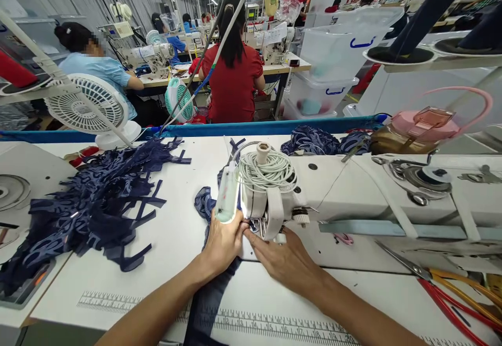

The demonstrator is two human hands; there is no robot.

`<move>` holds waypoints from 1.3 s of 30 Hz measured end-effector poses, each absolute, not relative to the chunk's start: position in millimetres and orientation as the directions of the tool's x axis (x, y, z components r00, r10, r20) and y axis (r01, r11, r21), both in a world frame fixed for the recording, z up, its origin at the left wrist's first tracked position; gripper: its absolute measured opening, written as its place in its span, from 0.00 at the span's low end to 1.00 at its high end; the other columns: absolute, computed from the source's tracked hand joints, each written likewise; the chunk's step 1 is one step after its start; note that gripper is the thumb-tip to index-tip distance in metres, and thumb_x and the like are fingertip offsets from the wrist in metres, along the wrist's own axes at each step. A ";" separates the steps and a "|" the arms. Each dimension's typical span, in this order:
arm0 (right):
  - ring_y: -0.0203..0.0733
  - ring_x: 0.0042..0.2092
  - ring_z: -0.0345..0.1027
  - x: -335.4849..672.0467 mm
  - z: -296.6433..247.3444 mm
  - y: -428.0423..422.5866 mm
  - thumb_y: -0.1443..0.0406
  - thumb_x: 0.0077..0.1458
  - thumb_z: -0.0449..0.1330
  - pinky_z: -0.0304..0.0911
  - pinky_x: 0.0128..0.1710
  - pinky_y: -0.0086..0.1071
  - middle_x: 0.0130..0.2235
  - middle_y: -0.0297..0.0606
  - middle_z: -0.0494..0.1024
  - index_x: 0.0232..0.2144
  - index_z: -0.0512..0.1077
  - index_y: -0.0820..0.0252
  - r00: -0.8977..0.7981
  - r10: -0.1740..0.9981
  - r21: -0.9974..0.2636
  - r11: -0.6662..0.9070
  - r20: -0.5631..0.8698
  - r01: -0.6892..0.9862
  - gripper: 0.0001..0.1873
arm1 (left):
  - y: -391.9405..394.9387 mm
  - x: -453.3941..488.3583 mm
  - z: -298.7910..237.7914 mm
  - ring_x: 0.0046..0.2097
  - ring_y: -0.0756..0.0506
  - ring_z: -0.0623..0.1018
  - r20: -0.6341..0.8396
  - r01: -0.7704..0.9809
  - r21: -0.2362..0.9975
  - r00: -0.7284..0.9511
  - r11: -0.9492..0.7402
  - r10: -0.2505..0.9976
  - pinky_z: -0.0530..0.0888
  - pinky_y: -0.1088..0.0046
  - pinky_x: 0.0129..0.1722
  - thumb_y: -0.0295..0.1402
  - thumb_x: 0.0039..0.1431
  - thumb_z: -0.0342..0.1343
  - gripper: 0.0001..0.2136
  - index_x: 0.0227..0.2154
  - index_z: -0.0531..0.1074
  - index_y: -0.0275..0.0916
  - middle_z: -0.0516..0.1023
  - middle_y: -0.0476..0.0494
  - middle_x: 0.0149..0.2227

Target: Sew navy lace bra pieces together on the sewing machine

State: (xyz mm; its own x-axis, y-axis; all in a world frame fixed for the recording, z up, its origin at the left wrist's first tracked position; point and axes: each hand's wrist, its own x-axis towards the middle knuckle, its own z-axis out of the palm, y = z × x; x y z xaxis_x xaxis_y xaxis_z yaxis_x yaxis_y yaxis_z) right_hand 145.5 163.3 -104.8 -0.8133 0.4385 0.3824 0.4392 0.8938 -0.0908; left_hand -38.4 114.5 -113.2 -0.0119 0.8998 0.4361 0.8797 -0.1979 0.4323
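Note:
A white sewing machine (353, 189) lies across the table, its head at the middle with a coil of white cord (266, 171) on top. A strip of navy patterned fabric (209, 304) runs from the table's front edge up under the machine's needle area. My left hand (223, 244) rests on this strip just left of the needle, fingers curled and pressed onto the cloth. My right hand (286, 260) lies flat on the table just right of the needle, fingers stretched toward the presser foot, touching the fabric edge.
A heap of navy fabric pieces (98, 205) covers the table's left. Orange-handled scissors (443, 278) lie at the right. A pink-lidded bottle (419, 129) and a white fan (90, 108) stand at the back. Other people sew at tables beyond. A printed ruler (274, 325) runs along the front edge.

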 end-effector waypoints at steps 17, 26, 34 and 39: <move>0.37 0.29 0.65 150.5 -111.3 170.8 0.73 0.58 0.53 0.59 0.30 0.31 0.27 0.36 0.75 0.43 0.73 0.62 -0.764 0.376 -0.128 0.922 0.525 0.365 0.13 | 112.6 -41.8 -113.6 0.40 0.45 0.70 0.513 0.809 0.508 -0.006 -0.297 0.858 0.67 0.60 0.48 0.26 0.62 0.51 0.10 0.25 0.71 0.39 0.73 0.47 0.31; 0.38 0.27 0.65 154.3 -113.3 170.0 0.73 0.59 0.52 0.60 0.29 0.32 0.27 0.37 0.76 0.49 0.73 0.60 -0.790 0.369 -0.101 0.924 0.490 0.369 0.18 | 112.2 -48.8 -112.1 0.37 0.46 0.69 0.453 0.856 0.399 0.127 -0.329 0.882 0.64 0.55 0.52 0.23 0.60 0.51 0.09 0.29 0.73 0.41 0.73 0.48 0.30; 0.37 0.29 0.66 158.4 -124.5 170.7 0.71 0.63 0.50 0.60 0.31 0.32 0.30 0.37 0.77 0.51 0.72 0.62 -0.813 0.360 -0.108 0.930 0.457 0.351 0.17 | 113.5 -49.4 -112.5 0.45 0.43 0.69 0.288 0.852 0.490 0.042 -0.184 0.957 0.62 0.58 0.54 0.30 0.65 0.52 0.07 0.33 0.74 0.41 0.76 0.48 0.35; 0.36 0.31 0.65 156.3 -123.5 170.0 0.70 0.63 0.50 0.56 0.29 0.31 0.33 0.36 0.77 0.49 0.73 0.61 -0.814 0.352 -0.119 0.934 0.461 0.336 0.16 | 113.2 -49.2 -114.0 0.45 0.43 0.70 0.331 0.852 0.477 0.054 -0.217 0.942 0.50 0.49 0.62 0.32 0.64 0.54 0.06 0.32 0.75 0.43 0.77 0.48 0.36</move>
